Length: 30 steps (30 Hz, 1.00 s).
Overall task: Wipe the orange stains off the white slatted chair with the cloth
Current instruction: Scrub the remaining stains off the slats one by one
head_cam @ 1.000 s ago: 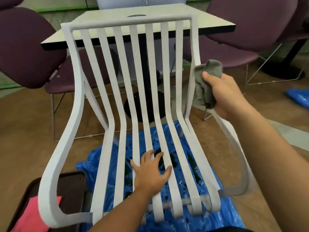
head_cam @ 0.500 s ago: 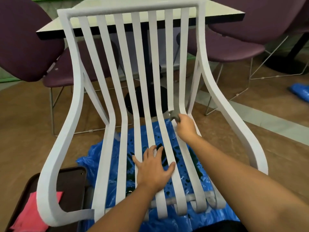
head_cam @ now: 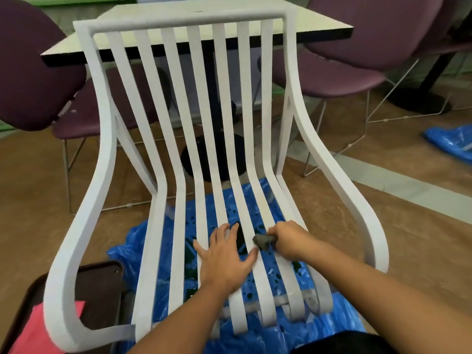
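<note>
Far left: purple chair [head_cam: 33, 80], padded back and seat, thin metal legs, on brown floor [head_cam: 30, 200]. Bottom left corner: dark brown tray [head_cam: 102, 282] on the floor, partly behind the left armrest, with a pink sheet [head_cam: 33, 328] lying in it, material unclear.

Centre, filling most of the view: white slatted chair [head_cam: 102, 149], facing the camera, upright, curved armrests on both sides, long slats running from the top rail down through the seat to the curled front edge. Behind its back: pale table [head_cam: 178, 34] with dark edge and black pedestal base. Under the seat: blue plastic sheet [head_cam: 143, 241] spread on the floor, dotted with dark green wet spots, seen through the slat gaps.

Left hand [head_cam: 224, 259]: flat, palm down, fingers spread straight, pressing across the middle seat slats, holding nothing.

Just right of it, near but not touching: grey cloth [head_cam: 264, 240], bunched into a small wad, pressed onto a seat slat right of centre. Gripped by right hand [head_cam: 291, 238], fingers curled round it, knuckles up, forearm coming in from lower right.

Faint tan tint on the slat just above the cloth, too weak to call for sure.

Right side: more purple chairs [head_cam: 344, 72] behind the armrest. Far right edge: second crumpled blue plastic [head_cam: 452, 141] on the floor, well apart from the chair.
</note>
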{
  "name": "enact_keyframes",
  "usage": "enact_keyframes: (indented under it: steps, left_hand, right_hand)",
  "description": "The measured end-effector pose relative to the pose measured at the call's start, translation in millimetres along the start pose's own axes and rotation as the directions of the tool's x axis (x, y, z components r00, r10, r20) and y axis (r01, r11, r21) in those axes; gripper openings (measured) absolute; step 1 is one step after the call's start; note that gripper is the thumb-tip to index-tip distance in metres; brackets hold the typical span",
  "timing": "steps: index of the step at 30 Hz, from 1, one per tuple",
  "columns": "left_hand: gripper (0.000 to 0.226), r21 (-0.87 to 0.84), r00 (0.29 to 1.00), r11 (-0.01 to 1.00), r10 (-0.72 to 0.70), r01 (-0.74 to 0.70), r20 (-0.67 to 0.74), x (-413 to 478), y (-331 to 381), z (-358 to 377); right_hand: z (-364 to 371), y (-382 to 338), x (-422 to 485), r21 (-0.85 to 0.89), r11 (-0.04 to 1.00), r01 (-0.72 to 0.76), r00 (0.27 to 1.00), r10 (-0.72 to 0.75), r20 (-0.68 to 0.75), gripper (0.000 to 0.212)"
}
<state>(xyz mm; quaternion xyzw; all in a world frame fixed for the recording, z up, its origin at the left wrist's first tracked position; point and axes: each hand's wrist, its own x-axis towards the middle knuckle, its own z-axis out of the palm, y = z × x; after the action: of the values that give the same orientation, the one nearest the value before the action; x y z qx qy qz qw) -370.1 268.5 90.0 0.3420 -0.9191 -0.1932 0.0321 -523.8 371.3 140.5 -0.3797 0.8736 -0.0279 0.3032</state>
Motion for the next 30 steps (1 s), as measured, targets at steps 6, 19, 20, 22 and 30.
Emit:
enact_keyframes:
  steps: [6, 19, 20, 22, 30]
  left_hand:
    - [0.077, 0.007, 1.0, 1.0, 0.003, -0.003, 0.001, 0, 0, -1]
    - [0.078, 0.005, 1.0, 1.0, -0.012, 0.012, 0.0, 1, 0, 2]
    - [0.08, 0.013, 1.0, 1.0, -0.015, 0.015, 0.002, 2, 0, 3]
    - [0.085, 0.03, 0.999, 0.999, -0.027, 0.026, 0.021, 3, -1, 4]
    - [0.063, -0.03, 1.0, 1.0, 0.01, -0.01, 0.004, -2, -4, 1]
  right_hand:
    - [-23, 7, -30, 0.078, 0.993, -0.093, 0.994, 0.097, -0.059, 0.029]
    - [-32, -20, 107, 0.094, 0.986, -0.134, 0.811, 0.164, -0.561, 0.026]
    - [-27, -22, 111, 0.096, 0.988, -0.118, 0.833, 0.151, -0.532, 0.028]
    - [-21, -22, 110, 0.126, 0.989, -0.078, 0.868, 0.129, -0.48, 0.029]
    - [-1, -3, 58, 0.074, 0.997, 0.005, 0.94, 0.02, -0.341, 0.025]
